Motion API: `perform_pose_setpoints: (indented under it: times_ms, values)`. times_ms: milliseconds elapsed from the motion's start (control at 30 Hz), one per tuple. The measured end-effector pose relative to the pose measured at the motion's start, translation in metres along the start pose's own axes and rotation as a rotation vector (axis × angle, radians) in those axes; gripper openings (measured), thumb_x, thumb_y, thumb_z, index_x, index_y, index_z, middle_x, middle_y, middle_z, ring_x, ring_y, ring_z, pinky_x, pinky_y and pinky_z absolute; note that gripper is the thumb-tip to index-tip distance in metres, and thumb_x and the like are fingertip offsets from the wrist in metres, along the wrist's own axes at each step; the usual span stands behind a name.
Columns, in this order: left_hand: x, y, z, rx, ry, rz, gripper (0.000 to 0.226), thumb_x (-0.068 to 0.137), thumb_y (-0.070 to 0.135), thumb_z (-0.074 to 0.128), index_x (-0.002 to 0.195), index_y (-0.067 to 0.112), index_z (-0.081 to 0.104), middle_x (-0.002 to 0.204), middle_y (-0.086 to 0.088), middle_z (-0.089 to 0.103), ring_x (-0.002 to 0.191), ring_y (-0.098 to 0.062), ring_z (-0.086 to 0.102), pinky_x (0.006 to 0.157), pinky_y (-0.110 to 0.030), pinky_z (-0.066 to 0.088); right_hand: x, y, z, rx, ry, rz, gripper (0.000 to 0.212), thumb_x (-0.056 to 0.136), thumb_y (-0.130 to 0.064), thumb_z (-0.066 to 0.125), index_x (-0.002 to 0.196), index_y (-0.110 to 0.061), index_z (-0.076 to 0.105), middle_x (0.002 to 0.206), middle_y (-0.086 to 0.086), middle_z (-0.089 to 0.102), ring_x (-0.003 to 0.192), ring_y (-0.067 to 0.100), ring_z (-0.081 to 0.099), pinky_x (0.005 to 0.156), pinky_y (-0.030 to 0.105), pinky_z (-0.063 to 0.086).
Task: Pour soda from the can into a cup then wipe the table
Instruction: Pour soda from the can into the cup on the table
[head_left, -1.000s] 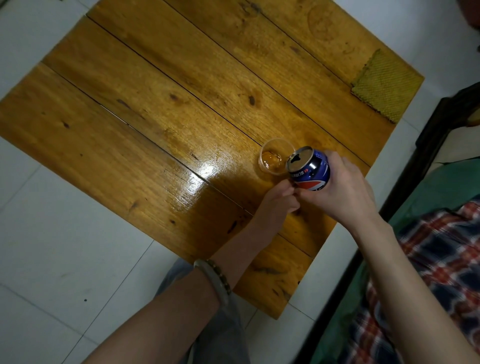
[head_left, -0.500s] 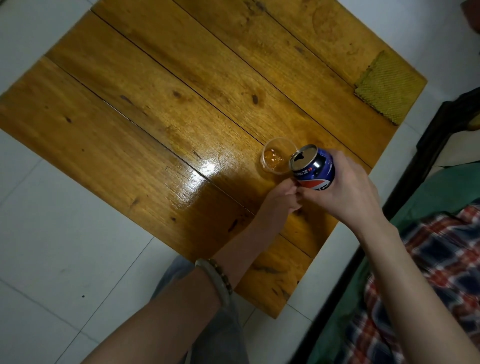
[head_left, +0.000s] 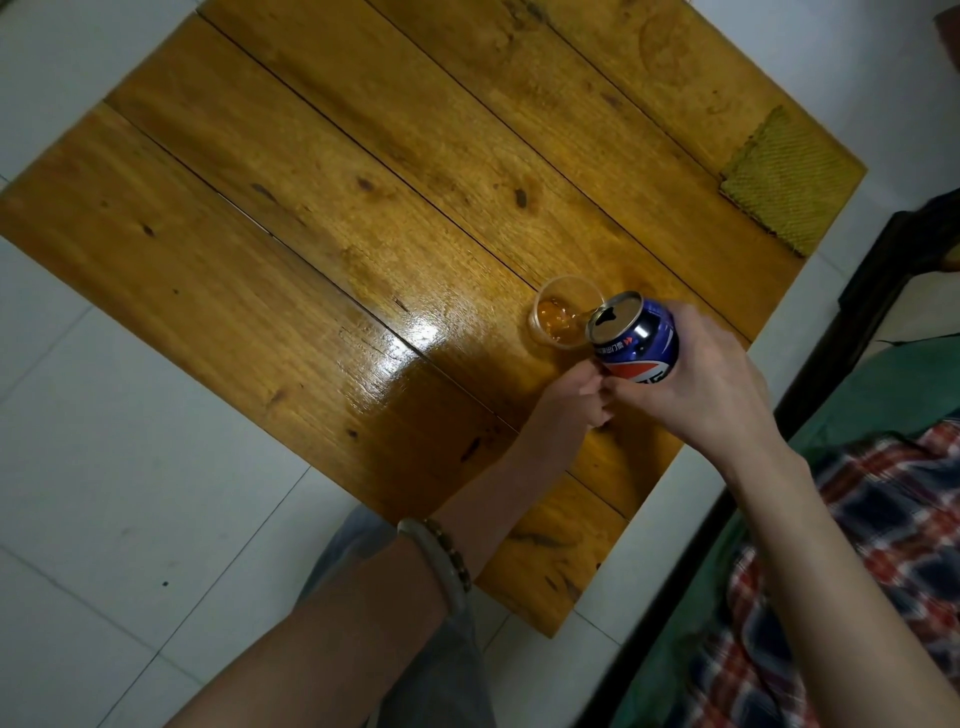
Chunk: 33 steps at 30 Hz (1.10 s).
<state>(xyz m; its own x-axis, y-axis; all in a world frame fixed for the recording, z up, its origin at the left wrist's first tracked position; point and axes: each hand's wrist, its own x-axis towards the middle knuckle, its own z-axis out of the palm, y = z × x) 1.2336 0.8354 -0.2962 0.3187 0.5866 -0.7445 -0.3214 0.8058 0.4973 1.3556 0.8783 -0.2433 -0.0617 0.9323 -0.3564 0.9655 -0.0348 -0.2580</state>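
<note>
While soda (head_left: 553, 318) pours, plank surface (head_left: 311, 260), green cloth (head_left: 789, 182) at its far corner, right hand (head_left: 711, 384) touching left hand (head_left: 569, 400), left fingers curled, hold unclear, blue can (head_left: 636, 338) tilted, clamped in right fingers, clear cup (head_left: 543, 335) under its mouth.

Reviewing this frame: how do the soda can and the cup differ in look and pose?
The can is opaque blue metal; the cup is clear. The can is tilted, gripped by the right hand above the table; the cup stands upright on it. The can is giving out soda; the cup already holds amber liquid. Both are round with open tops, side by side.
</note>
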Motion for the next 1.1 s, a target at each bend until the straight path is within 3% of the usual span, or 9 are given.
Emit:
perform_pose_setpoints:
  times_ms: [400,833,1100]
  values:
    - [0.001,-0.001,-0.002,0.061,0.05,0.06,0.046,0.083,0.008,0.046,0.129,0.005,0.049,0.135,-0.024,0.05,0.127,-0.039,0.047,0.107,-0.05,0.039,0.0,-0.003,-0.002,-0.004,0.005,0.002,0.077,0.063,-0.051,0.075,0.125,-0.019,0.043,0.109,0.006,0.057,0.099,0.026,0.055,0.079,0.05,0.051]
    - [-0.003,0.001,0.0,0.036,0.002,0.056,0.039,0.092,-0.005,0.041,0.13,0.001,0.047,0.136,-0.026,0.048,0.127,-0.04,0.046,0.108,-0.051,0.038,-0.001,-0.002,-0.004,-0.01,0.006,0.015,0.077,0.062,-0.051,0.074,0.126,-0.02,0.043,0.11,0.005,0.057,0.101,0.027,0.054,0.08,0.05,0.05]
    - [-0.005,0.021,0.017,0.047,0.08,-0.056,0.045,0.093,-0.014,0.032,0.136,-0.003,0.04,0.14,-0.024,0.044,0.132,-0.034,0.042,0.112,-0.046,0.033,-0.001,-0.001,-0.005,-0.028,-0.001,0.016,0.078,0.063,-0.05,0.075,0.126,-0.019,0.043,0.111,0.006,0.057,0.102,0.027,0.054,0.081,0.05,0.05]
